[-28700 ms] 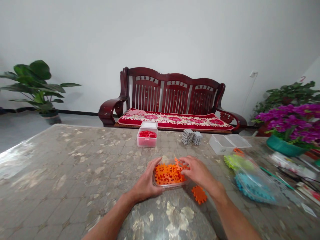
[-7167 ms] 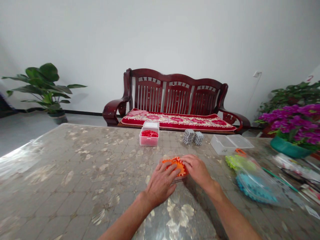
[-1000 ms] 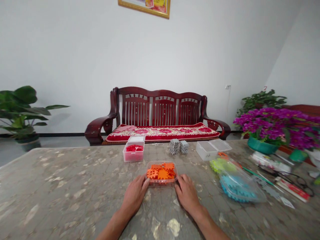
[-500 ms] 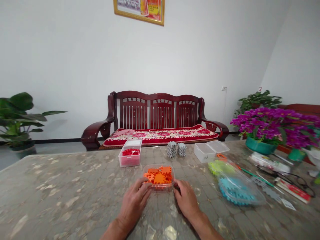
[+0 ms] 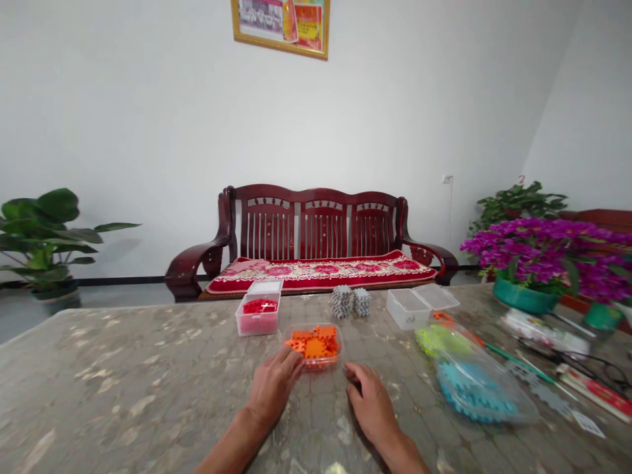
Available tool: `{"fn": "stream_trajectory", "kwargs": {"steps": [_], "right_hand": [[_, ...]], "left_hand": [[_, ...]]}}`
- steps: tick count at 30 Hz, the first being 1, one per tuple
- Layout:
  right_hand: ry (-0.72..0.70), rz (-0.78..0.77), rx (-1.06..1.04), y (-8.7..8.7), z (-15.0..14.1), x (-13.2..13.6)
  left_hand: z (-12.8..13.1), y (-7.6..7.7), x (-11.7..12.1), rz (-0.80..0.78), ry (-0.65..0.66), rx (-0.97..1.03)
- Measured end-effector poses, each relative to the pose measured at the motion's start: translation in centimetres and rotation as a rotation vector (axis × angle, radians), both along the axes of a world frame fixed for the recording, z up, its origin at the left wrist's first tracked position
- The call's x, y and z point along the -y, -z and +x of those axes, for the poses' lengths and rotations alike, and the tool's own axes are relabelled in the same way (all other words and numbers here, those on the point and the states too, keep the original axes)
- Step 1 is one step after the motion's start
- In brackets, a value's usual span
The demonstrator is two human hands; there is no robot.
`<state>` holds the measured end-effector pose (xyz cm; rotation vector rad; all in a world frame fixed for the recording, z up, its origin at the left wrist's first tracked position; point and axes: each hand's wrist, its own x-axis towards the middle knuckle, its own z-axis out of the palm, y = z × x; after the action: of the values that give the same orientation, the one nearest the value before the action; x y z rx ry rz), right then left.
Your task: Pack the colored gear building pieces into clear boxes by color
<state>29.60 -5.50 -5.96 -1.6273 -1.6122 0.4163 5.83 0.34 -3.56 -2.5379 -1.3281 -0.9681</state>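
A clear plastic tub (image 5: pixel 320 364) stands on the table in front of me, filled with orange gear-edged pieces (image 5: pixel 315 346). My left hand (image 5: pixel 277 376) is at the tub's near left corner, its fingers bent over the rim; the thumb is partly hidden. To the right of the tub, my right hand (image 5: pixel 369 395) rests on the tabletop, apart from the tub, thumb and forefinger separated and nothing between them. Behind the tub are two stacks of grey gear-edged pieces (image 5: pixel 342 302) and, to the left, an opened box (image 5: pixel 257 324) of red pieces.
An opened translucent box (image 5: pixel 405 311) stands at the back right. Nearer are lime pieces (image 5: pixel 434 339) and a clear container (image 5: pixel 513 401) over blue pieces (image 5: pixel 474 392). Glasses (image 5: pixel 592 368), a green stick (image 5: pixel 518 361) and purple flowers (image 5: pixel 533 250) occupy the right side.
My right hand has come away from the tub's right side and now lies apart from it. The tub has shifted slightly away and left, my left hand still at its corner. The view has tilted slightly.
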Motion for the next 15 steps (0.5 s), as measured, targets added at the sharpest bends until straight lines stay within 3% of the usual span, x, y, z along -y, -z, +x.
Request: {"fn": "stream_trajectory", "kwargs": {"steps": [6,15], "right_hand": [[0.010,0.025,-0.069,0.7,0.3,0.0],[-0.010,0.046,-0.064,0.8,0.4,0.2]], "left_hand": [[1.1,-1.2,-2.7,-0.188,-0.200,-0.098],[2.2,-1.6,-6.6,-0.199,-0.283,-0.066]]}}
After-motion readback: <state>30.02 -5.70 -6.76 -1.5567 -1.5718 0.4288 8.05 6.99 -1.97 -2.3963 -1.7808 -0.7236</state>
